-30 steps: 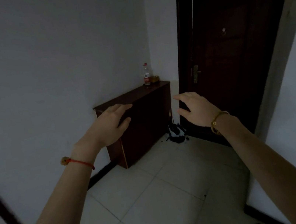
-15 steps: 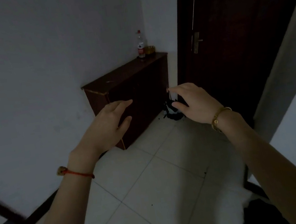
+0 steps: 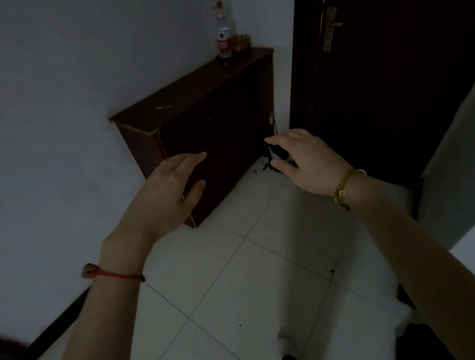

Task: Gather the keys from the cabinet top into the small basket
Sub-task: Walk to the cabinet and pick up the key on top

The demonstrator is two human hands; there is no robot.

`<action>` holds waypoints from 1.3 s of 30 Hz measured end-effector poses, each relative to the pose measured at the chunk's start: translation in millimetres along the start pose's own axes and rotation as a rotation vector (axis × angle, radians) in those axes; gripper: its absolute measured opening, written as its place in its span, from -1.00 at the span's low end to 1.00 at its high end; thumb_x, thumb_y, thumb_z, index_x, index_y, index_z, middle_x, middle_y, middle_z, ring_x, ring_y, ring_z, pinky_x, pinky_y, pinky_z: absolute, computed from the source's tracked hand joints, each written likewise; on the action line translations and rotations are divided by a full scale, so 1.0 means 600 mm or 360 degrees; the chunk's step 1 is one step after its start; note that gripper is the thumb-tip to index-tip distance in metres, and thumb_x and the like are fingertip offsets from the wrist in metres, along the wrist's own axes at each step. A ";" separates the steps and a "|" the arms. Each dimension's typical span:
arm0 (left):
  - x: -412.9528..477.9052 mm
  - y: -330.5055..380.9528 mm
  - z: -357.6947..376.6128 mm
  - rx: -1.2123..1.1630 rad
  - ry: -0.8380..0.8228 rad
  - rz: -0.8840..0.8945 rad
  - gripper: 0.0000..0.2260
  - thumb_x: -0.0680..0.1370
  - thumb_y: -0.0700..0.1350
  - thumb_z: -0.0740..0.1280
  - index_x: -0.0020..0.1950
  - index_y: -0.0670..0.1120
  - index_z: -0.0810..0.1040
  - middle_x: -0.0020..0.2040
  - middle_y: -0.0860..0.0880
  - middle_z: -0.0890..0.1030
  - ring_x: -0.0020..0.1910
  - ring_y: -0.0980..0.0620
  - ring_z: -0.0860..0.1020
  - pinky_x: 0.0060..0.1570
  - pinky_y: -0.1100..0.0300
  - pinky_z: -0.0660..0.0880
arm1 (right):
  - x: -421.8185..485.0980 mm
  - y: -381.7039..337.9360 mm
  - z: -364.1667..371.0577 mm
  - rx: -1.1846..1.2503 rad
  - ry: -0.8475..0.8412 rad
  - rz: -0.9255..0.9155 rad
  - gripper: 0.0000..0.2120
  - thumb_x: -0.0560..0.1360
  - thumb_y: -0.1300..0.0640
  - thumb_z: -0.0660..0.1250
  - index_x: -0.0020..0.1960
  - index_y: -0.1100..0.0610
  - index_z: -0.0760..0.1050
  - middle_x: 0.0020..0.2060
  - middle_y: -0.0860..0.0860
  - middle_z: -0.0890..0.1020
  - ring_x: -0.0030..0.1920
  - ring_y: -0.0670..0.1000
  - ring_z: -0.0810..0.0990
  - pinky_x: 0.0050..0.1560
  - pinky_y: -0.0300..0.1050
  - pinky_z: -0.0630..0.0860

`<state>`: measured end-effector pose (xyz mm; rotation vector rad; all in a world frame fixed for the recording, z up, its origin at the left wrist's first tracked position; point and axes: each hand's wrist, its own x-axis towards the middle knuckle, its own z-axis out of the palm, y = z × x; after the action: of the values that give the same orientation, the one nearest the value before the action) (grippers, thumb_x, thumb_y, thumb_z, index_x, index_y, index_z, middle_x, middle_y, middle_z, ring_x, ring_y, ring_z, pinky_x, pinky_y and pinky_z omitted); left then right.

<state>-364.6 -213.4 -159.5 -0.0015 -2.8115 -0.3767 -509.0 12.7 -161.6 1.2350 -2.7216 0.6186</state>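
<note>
A low dark wooden cabinet (image 3: 185, 94) stands against the left wall, some way ahead of me. A small metallic thing that looks like keys (image 3: 163, 108) lies near its near end. At the far end sits a small yellowish basket (image 3: 241, 43) beside a plastic bottle (image 3: 222, 34). My left hand (image 3: 167, 195) is held out in front of the cabinet's near corner, fingers apart, holding nothing. My right hand (image 3: 304, 158) is stretched forward at the same height, fingers spread and empty. Both hands are well short of the cabinet top.
A dark door (image 3: 389, 46) with a brass handle (image 3: 330, 28) stands right of the cabinet. A black and white object (image 3: 269, 156) lies on the tiled floor (image 3: 220, 276) by the cabinet's far corner. A grey wall edge (image 3: 473, 142) juts in at right.
I have come closer to the cabinet and my view has tilted downward. The cabinet top now shows the small metallic thing. Both hands stay outstretched and empty.
</note>
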 end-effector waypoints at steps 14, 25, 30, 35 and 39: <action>0.264 -0.076 0.059 0.0032 0.0070 -0.0100 -0.53 0.60 -0.02 0.19 0.50 -0.02 0.25 0.42 -0.09 0.41 0.39 -0.04 0.37 0.31 0.21 0.25 | 0.270 0.185 0.001 0.0060 -0.0017 -0.0087 -0.57 0.58 0.04 0.17 0.41 0.13 0.29 0.33 0.10 0.45 0.38 0.09 0.32 0.38 0.05 0.31; 0.387 -0.182 0.127 -0.0032 0.0009 -0.0293 -0.53 0.60 -0.07 0.20 0.51 -0.05 0.24 0.44 -0.11 0.39 0.42 -0.07 0.33 0.34 0.20 0.23 | 0.446 0.266 0.091 0.0154 -0.0122 -0.0099 -0.59 0.57 0.05 0.19 0.39 0.16 0.33 0.32 0.13 0.47 0.39 0.12 0.33 0.41 0.09 0.29; 0.464 -0.261 0.163 -0.0053 0.0002 -0.0324 -0.53 0.60 -0.05 0.20 0.51 -0.04 0.24 0.44 -0.11 0.39 0.42 -0.06 0.33 0.34 0.19 0.25 | 0.552 0.295 0.133 0.0190 -0.0123 -0.0097 -0.60 0.56 0.07 0.21 0.37 0.17 0.35 0.30 0.15 0.49 0.37 0.12 0.35 0.40 0.11 0.31; 0.560 -0.346 0.170 -0.0082 0.0002 -0.0373 -0.54 0.60 -0.03 0.20 0.51 -0.03 0.24 0.43 -0.09 0.39 0.40 -0.06 0.35 0.37 0.09 0.33 | 0.690 0.307 0.157 0.0198 -0.0177 -0.0133 -0.59 0.57 0.06 0.20 0.38 0.16 0.34 0.31 0.13 0.47 0.38 0.11 0.33 0.41 0.10 0.29; 0.637 -0.419 0.163 -0.0069 0.0074 -0.0396 -0.54 0.60 -0.03 0.20 0.50 -0.03 0.25 0.42 -0.09 0.40 0.39 -0.06 0.37 0.36 0.11 0.32 | 0.809 0.307 0.168 0.0231 -0.0133 -0.0212 -0.61 0.56 0.08 0.21 0.36 0.17 0.36 0.29 0.12 0.50 0.35 0.11 0.36 0.38 0.10 0.32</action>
<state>-768.6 -445.8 -200.1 0.3458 -2.7623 -0.4873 -961.2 -259.5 -195.4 1.4935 -2.6728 0.7768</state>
